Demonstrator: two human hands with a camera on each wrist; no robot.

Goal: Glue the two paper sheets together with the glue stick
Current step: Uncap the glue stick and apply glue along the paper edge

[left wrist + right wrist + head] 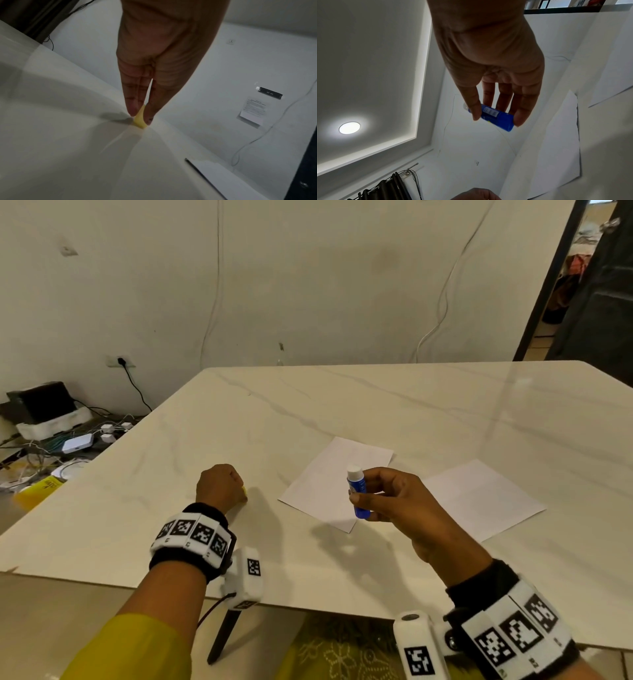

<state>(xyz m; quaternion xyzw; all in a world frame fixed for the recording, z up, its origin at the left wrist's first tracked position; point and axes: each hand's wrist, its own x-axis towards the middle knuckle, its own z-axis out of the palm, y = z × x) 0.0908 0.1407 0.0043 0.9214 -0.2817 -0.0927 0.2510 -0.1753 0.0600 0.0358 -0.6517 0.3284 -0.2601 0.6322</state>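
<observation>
While uncapped: blue glue stick (357, 494), white tip.

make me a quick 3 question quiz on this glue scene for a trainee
1. True or false: the glue stick lies flat on the table.
2. What does the left hand pinch against the table? A) a small yellow cap B) a pen C) a paper corner
3. Fill in: the two paper sheets, near sheet and far sheet, lie ____ on the table, not stacked.

Key: 1. False, the right hand holds it above the near sheet. 2. A. 3. Side by side.
</observation>
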